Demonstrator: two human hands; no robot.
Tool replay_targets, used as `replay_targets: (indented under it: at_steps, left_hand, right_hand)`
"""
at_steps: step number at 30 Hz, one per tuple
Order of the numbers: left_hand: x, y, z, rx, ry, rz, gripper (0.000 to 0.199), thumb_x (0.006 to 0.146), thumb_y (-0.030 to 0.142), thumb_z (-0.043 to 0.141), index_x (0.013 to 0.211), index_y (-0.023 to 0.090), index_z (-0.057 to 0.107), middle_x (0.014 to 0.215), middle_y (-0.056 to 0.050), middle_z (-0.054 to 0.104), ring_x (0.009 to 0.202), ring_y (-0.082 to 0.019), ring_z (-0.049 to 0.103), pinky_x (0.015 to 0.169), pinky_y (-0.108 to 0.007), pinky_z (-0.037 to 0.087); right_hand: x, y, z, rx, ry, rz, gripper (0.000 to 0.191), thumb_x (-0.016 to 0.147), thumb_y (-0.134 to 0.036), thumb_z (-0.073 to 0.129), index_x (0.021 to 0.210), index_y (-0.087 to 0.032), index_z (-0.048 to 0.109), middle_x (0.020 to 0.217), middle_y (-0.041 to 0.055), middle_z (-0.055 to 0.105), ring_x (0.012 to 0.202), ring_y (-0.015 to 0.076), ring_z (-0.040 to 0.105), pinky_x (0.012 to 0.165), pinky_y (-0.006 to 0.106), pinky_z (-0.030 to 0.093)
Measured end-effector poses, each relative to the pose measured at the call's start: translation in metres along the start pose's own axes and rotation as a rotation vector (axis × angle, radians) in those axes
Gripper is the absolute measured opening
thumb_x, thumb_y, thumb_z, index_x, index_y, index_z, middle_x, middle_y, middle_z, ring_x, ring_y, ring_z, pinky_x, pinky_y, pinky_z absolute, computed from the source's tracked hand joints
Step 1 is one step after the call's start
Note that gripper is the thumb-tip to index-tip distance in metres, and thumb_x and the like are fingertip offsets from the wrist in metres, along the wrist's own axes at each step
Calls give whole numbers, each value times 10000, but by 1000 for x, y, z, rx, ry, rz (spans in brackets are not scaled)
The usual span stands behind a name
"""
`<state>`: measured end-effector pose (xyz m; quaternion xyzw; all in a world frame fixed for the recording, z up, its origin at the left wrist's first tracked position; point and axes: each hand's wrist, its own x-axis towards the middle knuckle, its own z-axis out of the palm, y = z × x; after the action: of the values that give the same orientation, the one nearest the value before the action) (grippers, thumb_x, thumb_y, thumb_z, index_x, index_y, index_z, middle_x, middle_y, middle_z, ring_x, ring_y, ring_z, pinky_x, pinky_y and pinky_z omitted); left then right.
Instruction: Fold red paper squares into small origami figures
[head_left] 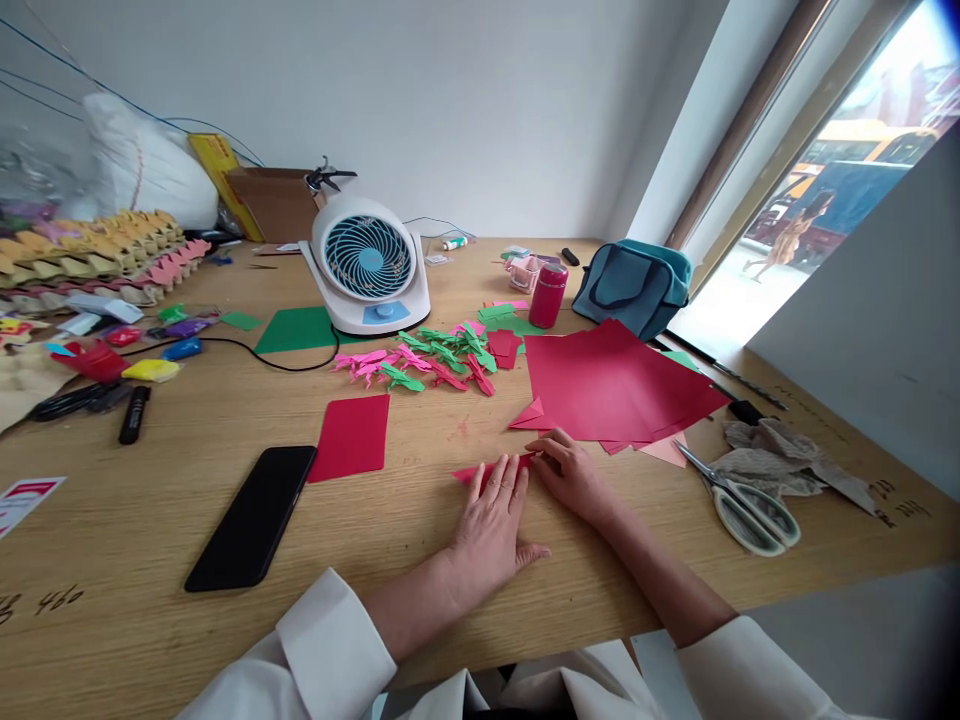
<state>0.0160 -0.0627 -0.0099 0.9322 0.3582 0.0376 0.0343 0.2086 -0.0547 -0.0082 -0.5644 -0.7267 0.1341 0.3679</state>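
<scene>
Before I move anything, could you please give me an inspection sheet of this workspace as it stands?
Surface: wooden table, with handwritten marks near its edges.
Job's things: folded red paper under the hands; large red sheets beyond; small red sheets to the left; folded figures in pink, green and red.
Clutter: black phone; scissors beside crumpled cloth; red flask; blue bag; fan.
Hands: left hand flat on the folded paper; right hand with fingers at its right end.
Cables: black cable running left from the fan's base.
Surroundings: pale wall behind; person outside, at right.
</scene>
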Motion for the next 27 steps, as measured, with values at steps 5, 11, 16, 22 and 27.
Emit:
replay_targets:
  at_steps: [5,11,16,22,27]
  left_hand:
    - [1,-8,1,-83,-72,76,979,863,760,303,1523,38,249,1605,-213,161,1499,-337,148,1206,-493,189]
    - [2,-11,-3,-92,-62,69,908,892,711,334,1512,50,281,1601,-213,186,1495,-335,167,1207,-491,191]
    - [4,-21,-9,-81,-28,43,790,926,645,356,1502,106,329,1597,-198,221,1482,-324,224,1189,-484,239]
    - [11,-39,-13,-88,-18,25,676,950,595,360,1472,166,391,1583,-145,299,1468,-298,268,1179,-522,235]
    - [18,-57,-8,-54,115,-137,598,944,552,414,1380,153,507,1522,-181,402,1433,-335,328,1153,-603,225]
  right_hand:
    - [0,4,-3,19,147,137,182,929,-235,497,970,-203,672,885,36,606,623,127,531,600,267,449]
    - [3,7,-5,29,204,206,187,908,-252,502,911,-197,682,836,27,609,599,126,515,586,260,431]
    - [3,15,-4,9,246,220,188,892,-250,496,895,-193,674,836,31,613,610,130,519,604,268,437]
    - [4,22,-4,-34,248,249,197,888,-254,483,930,-193,665,888,51,625,687,156,584,644,283,476]
    - [16,31,-14,-180,204,245,200,868,-245,520,1009,-195,654,959,71,634,840,202,618,779,340,494]
